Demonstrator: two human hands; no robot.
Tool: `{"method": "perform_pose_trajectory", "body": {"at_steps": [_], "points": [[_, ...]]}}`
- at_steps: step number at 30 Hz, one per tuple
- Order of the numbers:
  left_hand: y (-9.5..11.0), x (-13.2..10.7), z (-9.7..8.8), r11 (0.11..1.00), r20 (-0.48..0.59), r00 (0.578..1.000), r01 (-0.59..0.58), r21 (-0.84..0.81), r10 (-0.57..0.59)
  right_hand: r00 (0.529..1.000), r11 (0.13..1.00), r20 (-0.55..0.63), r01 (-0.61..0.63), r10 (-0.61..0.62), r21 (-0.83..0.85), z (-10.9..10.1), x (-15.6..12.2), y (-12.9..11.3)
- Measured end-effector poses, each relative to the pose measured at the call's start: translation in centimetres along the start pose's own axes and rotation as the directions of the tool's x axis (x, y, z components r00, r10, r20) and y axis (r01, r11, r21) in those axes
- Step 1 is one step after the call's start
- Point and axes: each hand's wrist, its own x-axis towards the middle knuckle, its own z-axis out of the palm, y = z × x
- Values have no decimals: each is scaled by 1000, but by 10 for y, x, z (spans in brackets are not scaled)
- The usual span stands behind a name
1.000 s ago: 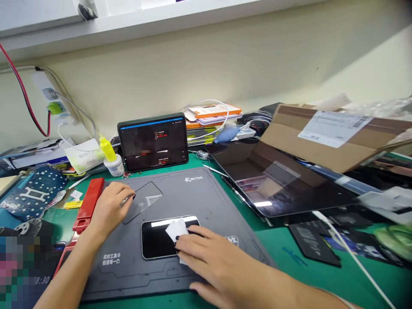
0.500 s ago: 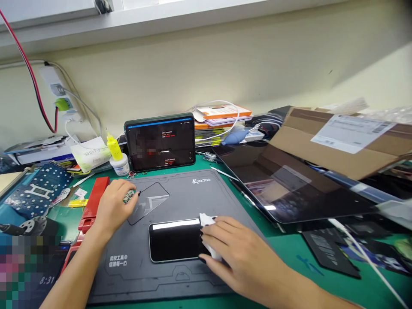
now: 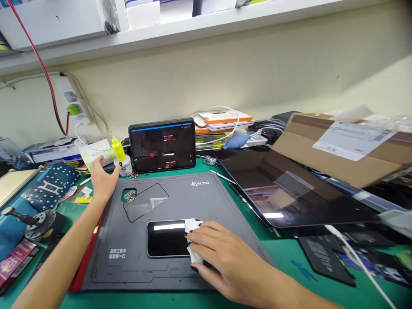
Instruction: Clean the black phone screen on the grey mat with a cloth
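My right hand (image 3: 222,262) presses a folded white wipe (image 3: 195,246) against the right part of a black-screened phone (image 3: 165,242), its fingers closed over the wipe. The phone lies flat on a dark grey work mat (image 3: 135,270). My left hand (image 3: 104,178) is over the mat's far left corner, its thumb spread from its fingers. That thumb is close to a white jar (image 3: 125,167), by which a yellow needle-tipped bottle (image 3: 118,149) stands. The left fingertips are in front of a white-and-green packet (image 3: 93,152); contact cannot be made out. A clear, black-edged screen glass (image 3: 144,204) lies beyond the phone.
A tablet (image 3: 162,146) stands upright behind the mat. To the right lie a large dark glass panel (image 3: 283,189) and a cardboard box (image 3: 347,150). A round black holder (image 3: 45,225) stands at the left. Several small metal pieces (image 3: 130,195) sit in a mat cutout.
My left hand has moved away from the mat's cutout, towards the jar and packet. My right hand has slid the wipe a little left over the phone. The view has tilted up slightly.
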Motion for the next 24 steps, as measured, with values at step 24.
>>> {"method": "perform_pose_trajectory", "body": {"at_steps": [24], "points": [[21, -72, -63, 608, 330, 605, -787, 109, 725, 982, 1000, 185, -23, 25, -17, -9, 2, -3]]}}
